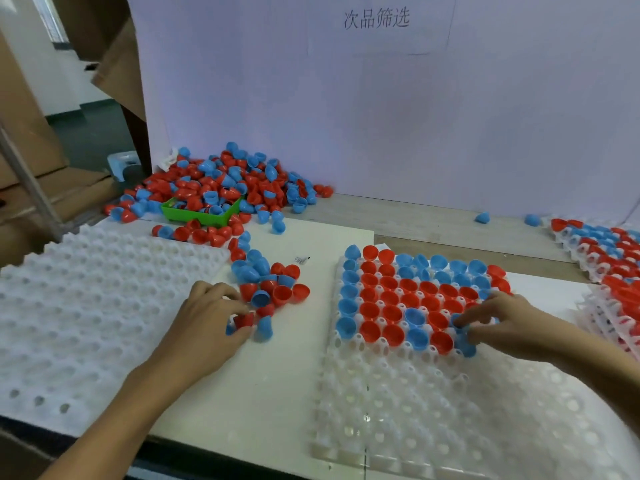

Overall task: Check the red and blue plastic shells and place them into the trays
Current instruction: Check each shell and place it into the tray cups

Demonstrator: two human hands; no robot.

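The left hand (211, 317) pinches a red shell (244, 320) from the small heap (268, 285) on the table, the right hand (498, 323) pinches a blue shell (462, 323) over the half-full tray (398, 410), a green bin (201, 214) sits half buried in the big pile (228, 181), and stacked trays (609, 258) are cut off at right.

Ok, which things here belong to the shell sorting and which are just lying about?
Job:
- half-filled tray
- small shell pile
- big shell heap
- empty tray
- filled trays
- left hand, right hand

Lying about:
- cardboard boxes
- paper sign
- green bin, role unclear
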